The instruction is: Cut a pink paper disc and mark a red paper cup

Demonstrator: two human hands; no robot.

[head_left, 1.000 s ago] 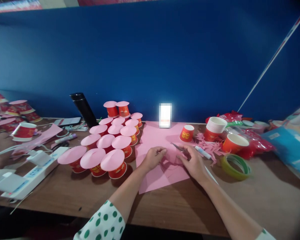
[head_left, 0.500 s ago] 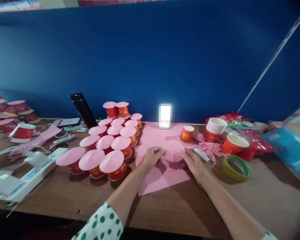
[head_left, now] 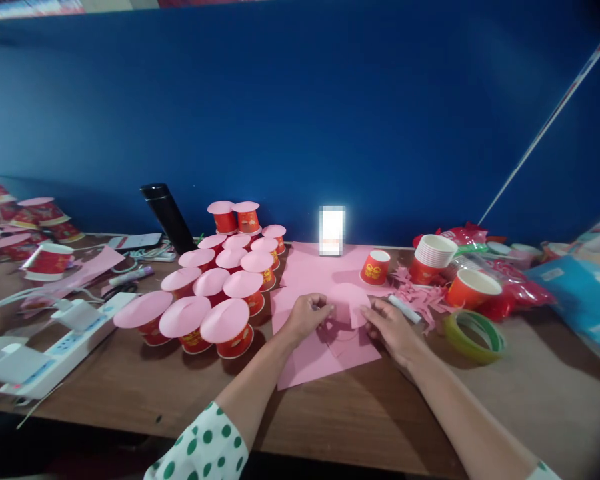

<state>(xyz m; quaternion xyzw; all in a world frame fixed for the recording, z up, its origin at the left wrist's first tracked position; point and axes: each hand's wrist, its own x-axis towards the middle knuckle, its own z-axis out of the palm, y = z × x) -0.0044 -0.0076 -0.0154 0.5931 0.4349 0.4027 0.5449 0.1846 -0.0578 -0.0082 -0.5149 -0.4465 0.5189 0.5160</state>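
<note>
A cut pink paper disc [head_left: 349, 303] is held up between both hands over pink paper sheets [head_left: 310, 273] on the wooden table [head_left: 360, 413]. My left hand [head_left: 307, 315] pinches the disc's left edge with curled fingers. My right hand [head_left: 393, 323] grips its right edge. A white glue stick [head_left: 405, 309] lies just right of my right hand. Left of the sheets stands a cluster of several red paper cups capped with pink discs [head_left: 215, 287].
A single red cup [head_left: 375, 267], a stack of cups [head_left: 430, 258], an orange cup [head_left: 471, 289], pink scraps [head_left: 420, 293] and a green tape roll [head_left: 473, 335] lie to the right. A black flask [head_left: 167, 217], a lit phone [head_left: 331, 231], a power strip [head_left: 60, 347] and more cups [head_left: 45, 260] sit left.
One second ago my right hand held scissors over the paper. Now the scissors are out of it and both hands hold a freed pink disc, lifted slightly off the sheet.
</note>
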